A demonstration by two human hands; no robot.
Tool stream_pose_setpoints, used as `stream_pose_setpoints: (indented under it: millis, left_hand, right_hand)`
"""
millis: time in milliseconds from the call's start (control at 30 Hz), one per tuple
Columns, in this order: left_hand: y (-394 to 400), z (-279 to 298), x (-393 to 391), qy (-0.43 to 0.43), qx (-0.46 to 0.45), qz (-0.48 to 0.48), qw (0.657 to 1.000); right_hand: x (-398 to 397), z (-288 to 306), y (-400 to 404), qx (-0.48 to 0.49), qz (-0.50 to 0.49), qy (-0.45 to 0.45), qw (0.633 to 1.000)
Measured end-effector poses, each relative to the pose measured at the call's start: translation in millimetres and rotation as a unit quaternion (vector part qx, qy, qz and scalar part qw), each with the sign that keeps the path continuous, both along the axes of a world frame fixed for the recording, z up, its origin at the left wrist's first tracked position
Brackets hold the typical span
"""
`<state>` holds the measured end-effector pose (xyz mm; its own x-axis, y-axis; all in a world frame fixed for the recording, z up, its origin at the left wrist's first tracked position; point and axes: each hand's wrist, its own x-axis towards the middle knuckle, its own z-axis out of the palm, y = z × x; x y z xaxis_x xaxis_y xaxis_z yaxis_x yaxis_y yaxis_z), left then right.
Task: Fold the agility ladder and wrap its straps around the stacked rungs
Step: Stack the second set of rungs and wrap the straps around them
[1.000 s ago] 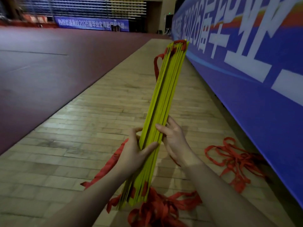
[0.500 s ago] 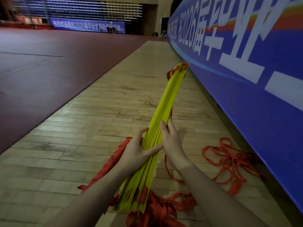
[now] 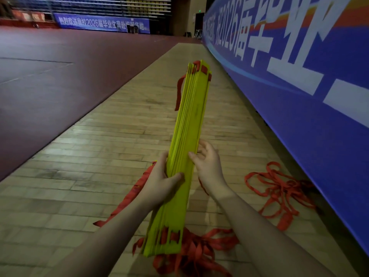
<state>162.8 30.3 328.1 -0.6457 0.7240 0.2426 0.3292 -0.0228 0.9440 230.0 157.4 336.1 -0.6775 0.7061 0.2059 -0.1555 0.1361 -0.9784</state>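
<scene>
A stack of yellow flat rungs (image 3: 189,124) points away from me, tilted up, its broad face turned toward me. My left hand (image 3: 159,180) grips the stack from the left, thumb across the face. My right hand (image 3: 207,164) holds the right edge, thumb on the face and fingers behind. Red straps (image 3: 191,254) thread through slots at the near end and hang in a tangle below it. More red strap loops (image 3: 279,190) lie on the floor to the right. A short strap end (image 3: 179,90) dangles near the far end of the stack.
I stand on a pale wooden floor strip (image 3: 111,140). A long blue banner wall (image 3: 299,92) runs close along the right. A dark red court surface (image 3: 60,76) spreads to the left. Stands and another banner (image 3: 101,24) are far off.
The stack has turned from edge-on to face-on and its far end has dropped lower. Both hands kept hold near the middle and turned with it.
</scene>
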Motion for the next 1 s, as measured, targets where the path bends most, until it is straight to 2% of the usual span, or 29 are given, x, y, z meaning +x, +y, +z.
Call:
stream_pose_setpoints:
  millis: [100,267,367,567,667,800,1000]
  left_hand:
    - [1,-19,-5,0.024,-0.019,0.018,0.999]
    - [-10,-68,-12,-0.013,-0.051,0.025,0.998]
    - [-20,-107,-21,-0.052,-0.074,0.044,0.995]
    - [-18,-183,-46,-0.054,-0.143,0.087,0.984]
    - [-18,-214,-56,-0.095,-0.161,0.105,0.977]
    - [-26,-249,-64,-0.135,-0.191,0.125,0.964]
    - [-35,-284,-62,-0.140,-0.249,0.127,0.950]
  right_hand:
    - [-16,-14,-1,-0.035,-0.008,-0.033,0.999]
    - [-40,-58,0,-0.103,0.004,-0.100,0.990]
    - [-50,-103,1,-0.108,0.016,-0.143,0.984]
    - [-68,-191,3,-0.093,0.039,-0.223,0.970]
    - [-72,-229,8,-0.080,0.045,-0.283,0.955]
    - [-69,-280,10,-0.145,0.041,-0.344,0.927]
    - [-73,-304,0,-0.210,0.073,-0.368,0.903]
